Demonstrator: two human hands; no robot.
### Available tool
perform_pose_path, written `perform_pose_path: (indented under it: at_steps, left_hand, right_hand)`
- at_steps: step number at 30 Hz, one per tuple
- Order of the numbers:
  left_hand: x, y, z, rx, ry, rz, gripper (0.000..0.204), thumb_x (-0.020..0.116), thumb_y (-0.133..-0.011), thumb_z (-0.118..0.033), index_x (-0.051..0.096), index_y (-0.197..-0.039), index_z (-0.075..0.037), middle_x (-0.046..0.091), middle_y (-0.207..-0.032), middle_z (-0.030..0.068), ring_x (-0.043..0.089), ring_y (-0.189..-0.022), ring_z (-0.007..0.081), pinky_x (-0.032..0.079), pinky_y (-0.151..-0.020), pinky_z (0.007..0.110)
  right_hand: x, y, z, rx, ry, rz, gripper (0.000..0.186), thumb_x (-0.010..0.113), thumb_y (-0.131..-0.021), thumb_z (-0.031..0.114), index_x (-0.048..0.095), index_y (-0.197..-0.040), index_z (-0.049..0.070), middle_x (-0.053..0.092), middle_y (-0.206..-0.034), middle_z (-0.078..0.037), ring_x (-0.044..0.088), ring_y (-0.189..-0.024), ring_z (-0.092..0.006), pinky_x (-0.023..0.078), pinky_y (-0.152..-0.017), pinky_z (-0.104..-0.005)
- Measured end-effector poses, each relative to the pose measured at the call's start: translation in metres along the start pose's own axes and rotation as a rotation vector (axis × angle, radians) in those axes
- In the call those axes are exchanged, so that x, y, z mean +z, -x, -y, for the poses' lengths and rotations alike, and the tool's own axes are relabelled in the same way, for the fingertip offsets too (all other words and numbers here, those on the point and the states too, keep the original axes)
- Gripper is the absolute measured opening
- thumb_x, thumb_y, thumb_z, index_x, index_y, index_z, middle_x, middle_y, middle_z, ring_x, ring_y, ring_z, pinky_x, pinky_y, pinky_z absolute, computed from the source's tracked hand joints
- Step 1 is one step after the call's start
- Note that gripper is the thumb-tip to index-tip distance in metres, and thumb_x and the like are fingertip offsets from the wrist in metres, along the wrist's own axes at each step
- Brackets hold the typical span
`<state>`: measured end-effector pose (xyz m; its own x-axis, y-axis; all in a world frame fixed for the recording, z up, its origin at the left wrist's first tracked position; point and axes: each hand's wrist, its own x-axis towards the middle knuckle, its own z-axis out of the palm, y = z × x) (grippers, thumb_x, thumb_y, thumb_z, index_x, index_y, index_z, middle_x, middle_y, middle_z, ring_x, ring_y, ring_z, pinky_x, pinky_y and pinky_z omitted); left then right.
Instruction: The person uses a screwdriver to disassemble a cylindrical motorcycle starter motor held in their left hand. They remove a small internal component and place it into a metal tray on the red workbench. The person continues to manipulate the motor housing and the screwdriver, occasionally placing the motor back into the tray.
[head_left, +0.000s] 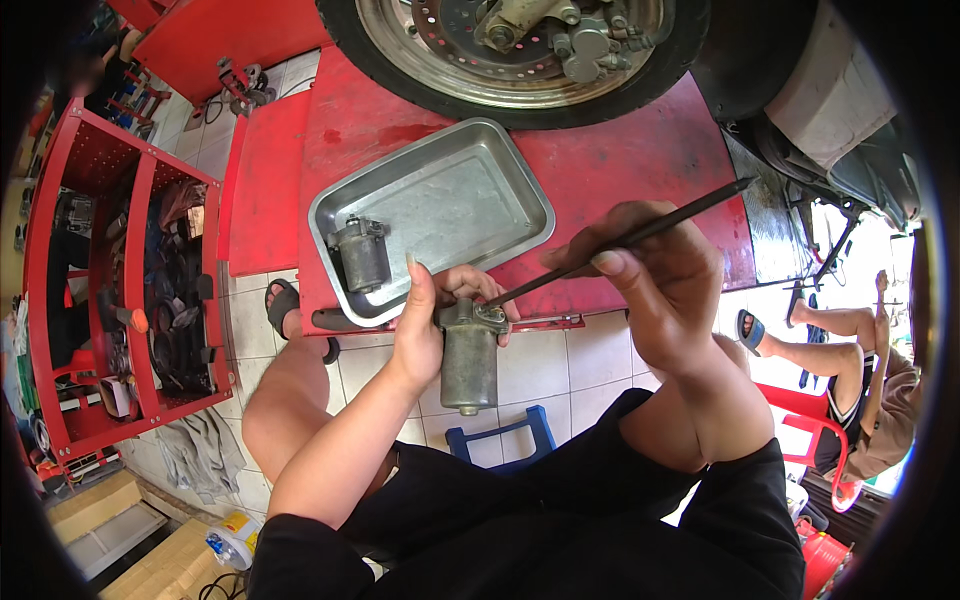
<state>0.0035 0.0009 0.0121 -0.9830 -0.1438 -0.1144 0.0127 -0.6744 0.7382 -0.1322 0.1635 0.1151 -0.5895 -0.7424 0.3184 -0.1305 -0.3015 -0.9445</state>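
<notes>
Black clothing (560, 540) fills the lower edge, with the bare forearms reaching out beyond it. Left hand (425, 325) has its grip clamped round the upper end of a cylindrical motor (469, 365), held just past the front edge of the red table (620, 160), over the tiled floor (595, 365). Its casing is dull grey-green metal with worn patches, a pale nub at the near end and a bracket-like fitting at the far end. Right hand (665, 285) pinches a slim dark rod (680, 215) between thumb and fingers; its thin end meets the fitting or stops just short, which is hard to tell from this angle.

On the table, a shallow metal tray (450, 205) with rounded corners holds a second, similar motor (363, 258) in its left end. At left, a red shelf unit (143, 210) contains jumbled dark parts (180, 300), too small to identify.
</notes>
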Motion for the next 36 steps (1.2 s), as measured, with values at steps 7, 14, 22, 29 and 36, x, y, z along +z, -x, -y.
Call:
perform_pose_path:
  at_steps: [7,14,22,29,36]
  left_hand:
    - [0.001,0.001,0.002,-0.016,0.023,0.014,0.088,0.014,-0.092,-0.078,0.057,-0.1,-0.001,0.063,-0.09,0.0235,0.061,-0.071,0.0307,0.051,-0.064,0.038]
    - [0.001,0.004,0.0,-0.036,0.039,0.015,0.088,0.014,-0.092,-0.077,0.057,-0.101,-0.001,0.063,-0.09,0.0235,0.06,-0.071,0.031,0.051,-0.066,0.038]
    - [0.001,0.004,0.001,-0.063,0.044,0.034,0.088,0.013,-0.091,-0.078,0.056,-0.097,-0.001,0.063,-0.09,0.0221,0.06,-0.072,0.0304,0.049,-0.067,0.037]
    - [-0.003,0.005,0.004,-0.067,0.043,0.054,0.085,0.015,-0.093,-0.076,0.056,-0.096,-0.001,0.065,-0.09,0.0211,0.063,-0.073,0.0248,0.053,-0.069,0.035]
    - [-0.001,0.007,0.0,-0.097,0.026,-0.014,0.087,0.015,-0.09,-0.08,0.054,-0.09,-0.002,0.063,-0.086,0.0205,0.061,-0.071,0.0291,0.05,-0.067,0.038]
  right_hand:
    - [0.023,-0.011,0.01,0.117,-0.08,-0.249,0.024,0.059,-0.096,0.002,0.055,-0.118,-0.008,0.067,-0.104,-0.017,0.07,-0.096,-0.0241,0.055,-0.079,-0.0284]
    - [-0.009,-0.003,0.001,0.127,0.189,0.027,0.023,0.057,-0.095,-0.004,0.054,-0.117,-0.008,0.067,-0.105,-0.017,0.07,-0.096,-0.0223,0.057,-0.082,-0.0306]
    - [-0.002,-0.003,0.0,0.106,-0.171,0.101,0.016,0.046,-0.095,-0.013,0.052,-0.109,-0.008,0.066,-0.105,-0.018,0.066,-0.105,-0.0252,0.055,-0.095,-0.0399]
    - [0.004,-0.002,0.001,0.069,-0.02,0.079,0.017,0.047,-0.092,-0.017,0.055,-0.103,-0.008,0.068,-0.096,-0.017,0.069,-0.097,-0.0241,0.058,-0.09,-0.0386]
    - [0.008,-0.009,0.007,0.284,-0.031,-0.086,0.017,0.051,-0.094,-0.009,0.054,-0.111,-0.008,0.068,-0.095,-0.015,0.069,-0.097,-0.0253,0.059,-0.084,-0.0358]
